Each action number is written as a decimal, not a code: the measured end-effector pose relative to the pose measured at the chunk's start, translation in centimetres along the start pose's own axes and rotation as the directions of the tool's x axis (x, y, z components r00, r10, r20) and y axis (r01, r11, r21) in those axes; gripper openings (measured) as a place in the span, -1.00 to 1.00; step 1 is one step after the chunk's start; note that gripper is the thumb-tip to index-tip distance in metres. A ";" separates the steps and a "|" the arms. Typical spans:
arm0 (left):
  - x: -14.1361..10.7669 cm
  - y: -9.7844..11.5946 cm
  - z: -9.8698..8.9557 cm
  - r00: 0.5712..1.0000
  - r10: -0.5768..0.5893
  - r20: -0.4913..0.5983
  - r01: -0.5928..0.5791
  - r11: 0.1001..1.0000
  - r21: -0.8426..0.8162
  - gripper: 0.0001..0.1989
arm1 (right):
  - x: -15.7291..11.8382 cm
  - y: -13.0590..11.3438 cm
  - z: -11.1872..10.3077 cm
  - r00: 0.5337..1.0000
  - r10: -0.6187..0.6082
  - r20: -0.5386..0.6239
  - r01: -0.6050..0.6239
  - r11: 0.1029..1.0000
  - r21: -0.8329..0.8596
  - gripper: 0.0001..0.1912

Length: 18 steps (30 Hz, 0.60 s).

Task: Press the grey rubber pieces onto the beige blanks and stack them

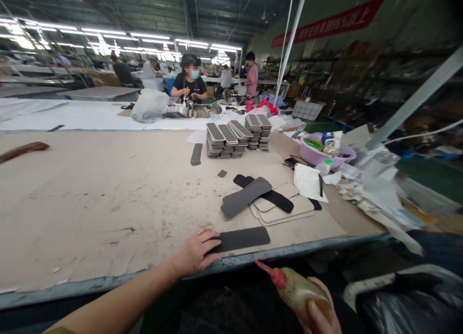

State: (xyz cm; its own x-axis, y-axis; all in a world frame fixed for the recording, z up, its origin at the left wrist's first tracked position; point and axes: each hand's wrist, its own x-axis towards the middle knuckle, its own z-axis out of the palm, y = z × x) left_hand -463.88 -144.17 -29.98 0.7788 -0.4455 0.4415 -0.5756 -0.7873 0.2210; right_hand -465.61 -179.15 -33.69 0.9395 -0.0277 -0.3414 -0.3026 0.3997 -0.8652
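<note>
My left hand (200,249) grips the left end of a dark grey padded strip (246,239), fingers over its top and thumb by its near side. The strip lies flat along the table's front edge. Below that edge, my right hand (321,307) is closed around a translucent squeeze bottle (300,288) with yellowish contents. Its red nozzle (269,270) points up and left toward the strip, apart from it. Beyond the strip, more grey strips (246,196) lie crossed over a black strip (278,200) and pale flat panels (289,213).
Stacks of grey-topped pieces (235,138) stand farther back, with a single strip (196,154) beside them. To the right are a notebook (307,179) with a pen and a purple basin (314,155) of supplies. A metal pole (419,100) slants at right. A co-worker (190,80) sits across the table.
</note>
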 end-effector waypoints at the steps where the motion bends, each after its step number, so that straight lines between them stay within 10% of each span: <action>1: -0.4 -0.3 -0.4 0.999 -0.039 0.008 0.039 0.999 -0.012 -0.77 | 0.0 0.2 0.7 1.000 -0.021 -0.013 0.021 0.999 -0.040 -0.33; 7: -2.9 -2.0 -1.6 0.993 -0.075 0.086 0.079 0.996 -0.039 -0.79 | 0.1 1.9 6.4 0.928 -0.361 0.091 0.359 0.806 -0.470 -0.45; 13: -3.9 -2.2 -1.1 0.995 -0.060 0.078 0.067 0.994 -0.086 -0.80 | 0.6 2.4 11.5 0.526 -0.698 0.486 0.794 0.199 -0.574 -0.66; 18: -4.2 -2.2 -1.0 0.992 -0.088 0.086 0.095 0.992 -0.081 -0.81 | 0.4 2.7 13.1 0.450 -0.660 0.601 0.827 0.053 -0.560 -0.71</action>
State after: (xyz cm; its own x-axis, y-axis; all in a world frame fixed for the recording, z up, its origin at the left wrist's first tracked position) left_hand -466.16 -140.18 -31.46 0.8449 -0.4101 0.3436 -0.5177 -0.7886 0.3318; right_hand -464.00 -166.09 -31.37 0.7189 0.2746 0.6385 0.6707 -0.5153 -0.5336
